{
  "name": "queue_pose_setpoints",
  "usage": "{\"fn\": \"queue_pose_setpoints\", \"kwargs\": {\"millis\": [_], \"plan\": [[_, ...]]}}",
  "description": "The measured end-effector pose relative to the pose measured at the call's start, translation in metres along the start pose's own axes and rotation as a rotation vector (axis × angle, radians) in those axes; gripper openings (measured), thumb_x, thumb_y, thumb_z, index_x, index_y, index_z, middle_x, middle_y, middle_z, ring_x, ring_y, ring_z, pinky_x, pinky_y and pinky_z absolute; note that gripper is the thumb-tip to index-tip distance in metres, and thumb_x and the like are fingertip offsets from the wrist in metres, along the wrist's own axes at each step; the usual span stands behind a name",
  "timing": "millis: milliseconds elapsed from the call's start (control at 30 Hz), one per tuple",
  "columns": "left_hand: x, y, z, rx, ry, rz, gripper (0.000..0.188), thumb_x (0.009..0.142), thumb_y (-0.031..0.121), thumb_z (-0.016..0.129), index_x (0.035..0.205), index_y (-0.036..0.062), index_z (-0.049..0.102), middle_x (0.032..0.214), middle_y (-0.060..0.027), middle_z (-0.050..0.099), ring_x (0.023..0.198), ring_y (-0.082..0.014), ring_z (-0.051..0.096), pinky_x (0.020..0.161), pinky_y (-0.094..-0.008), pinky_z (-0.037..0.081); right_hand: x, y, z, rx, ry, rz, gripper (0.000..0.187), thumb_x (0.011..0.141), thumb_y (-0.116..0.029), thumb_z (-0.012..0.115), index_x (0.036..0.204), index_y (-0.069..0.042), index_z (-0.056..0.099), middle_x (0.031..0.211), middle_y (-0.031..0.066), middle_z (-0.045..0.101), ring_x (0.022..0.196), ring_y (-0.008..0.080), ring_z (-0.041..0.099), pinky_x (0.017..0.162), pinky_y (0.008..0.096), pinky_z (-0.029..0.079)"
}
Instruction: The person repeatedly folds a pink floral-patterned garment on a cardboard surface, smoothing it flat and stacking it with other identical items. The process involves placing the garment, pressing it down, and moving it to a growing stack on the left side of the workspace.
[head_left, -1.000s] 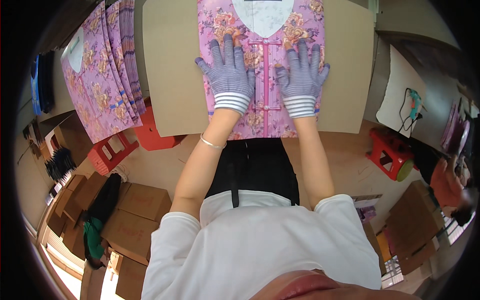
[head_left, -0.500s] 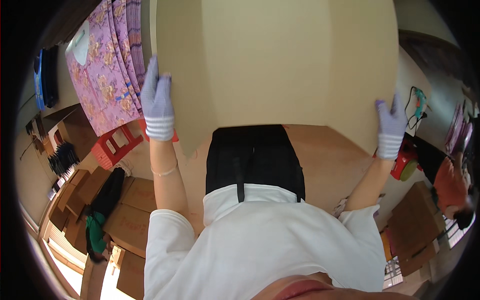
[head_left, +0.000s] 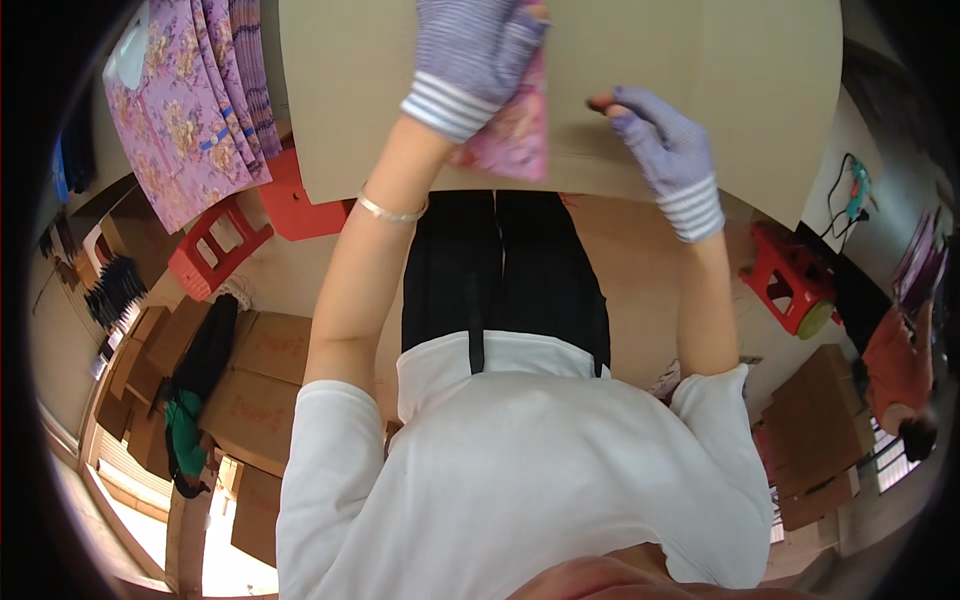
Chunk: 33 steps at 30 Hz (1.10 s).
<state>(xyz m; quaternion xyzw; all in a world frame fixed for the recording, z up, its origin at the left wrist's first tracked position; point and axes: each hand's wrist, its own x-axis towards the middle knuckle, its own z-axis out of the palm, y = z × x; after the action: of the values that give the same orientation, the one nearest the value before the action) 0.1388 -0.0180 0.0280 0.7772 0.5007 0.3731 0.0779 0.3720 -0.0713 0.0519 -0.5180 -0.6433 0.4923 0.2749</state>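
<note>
A large beige-grey sheet (head_left: 620, 165) spreads in front of me, its near edge above my legs. My left hand (head_left: 465, 60), in a lilac knit glove with a striped cuff, is closed on a pink floral piece (head_left: 515, 140) over the left half of the sheet. The hand hides much of that piece, and its upper part runs out of the picture. To the right, my right hand (head_left: 665, 140) is over the sheet in a matching glove. Its bare fingertips point left, slightly apart, with nothing visible between them.
Purple floral panels (head_left: 190, 130) lie in a stack at the left. Below are red stools (head_left: 220, 245), with another red stool (head_left: 790, 275) at right. A teal corded tool (head_left: 858, 190) lies far right. Cardboard boxes (head_left: 265, 390) and two other people are farther off.
Both hands have left the sheet's side edges and moved inward. The sheet looks flatter and wider. A pink floral piece has appeared under my left hand.
</note>
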Motion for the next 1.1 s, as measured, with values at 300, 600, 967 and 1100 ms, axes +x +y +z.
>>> {"fn": "queue_pose_setpoints", "kwargs": {"millis": [300, 600, 967, 1100], "plan": [[-0.027, 0.022, 0.025, 0.297, -0.280, -0.093, 0.061, 0.082, 0.036, 0.060, 0.134, 0.0060, 0.054, 0.157, -0.0222, 0.028, 0.145, -0.0481, 0.021, 0.114, -0.0683, 0.011, 0.027, 0.021, 0.045, -0.338, -0.001, 0.261, 0.023, 0.080, -0.024, 0.076, 0.097, -0.010, 0.070, 0.085, 0.0044, 0.070, 0.075, 0.0182, 0.065, 0.074, 0.0316, 0.053], [-0.067, 0.031, 0.008, 0.268, -0.410, -0.079, 0.068, 0.078, 0.037, 0.065, 0.139, 0.0125, 0.052, 0.157, -0.0179, 0.031, 0.146, -0.0456, 0.022, 0.116, -0.0667, 0.009, 0.026, 0.030, 0.049, -0.450, 0.028, 0.218, 0.022, 0.080, -0.022, 0.078, 0.097, -0.010, 0.070, 0.082, 0.0041, 0.071, 0.072, 0.0156, 0.066, 0.073, 0.0301, 0.055], [-0.076, 0.032, 0.004, 0.266, -0.457, -0.074, 0.069, 0.077, 0.039, 0.064, 0.141, 0.0151, 0.052, 0.157, -0.0152, 0.033, 0.147, -0.0429, 0.022, 0.117, -0.0650, 0.007, 0.028, 0.029, 0.048, -0.503, -0.013, 0.212, 0.022, 0.080, -0.023, 0.077, 0.096, -0.010, 0.069, 0.083, 0.0048, 0.070, 0.072, 0.0180, 0.066, 0.073, 0.0319, 0.055], [-0.078, 0.028, 0.006, 0.259, -0.444, -0.050, 0.069, 0.077, 0.040, 0.064, 0.139, 0.0127, 0.052, 0.156, -0.0158, 0.033, 0.147, -0.0430, 0.021, 0.117, -0.0652, 0.007, 0.027, 0.032, 0.049, -0.509, 0.023, 0.144, 0.025, 0.079, -0.022, 0.078, 0.097, -0.010, 0.068, 0.080, 0.0050, 0.069, 0.070, 0.0193, 0.065, 0.071, 0.0330, 0.054]]}}
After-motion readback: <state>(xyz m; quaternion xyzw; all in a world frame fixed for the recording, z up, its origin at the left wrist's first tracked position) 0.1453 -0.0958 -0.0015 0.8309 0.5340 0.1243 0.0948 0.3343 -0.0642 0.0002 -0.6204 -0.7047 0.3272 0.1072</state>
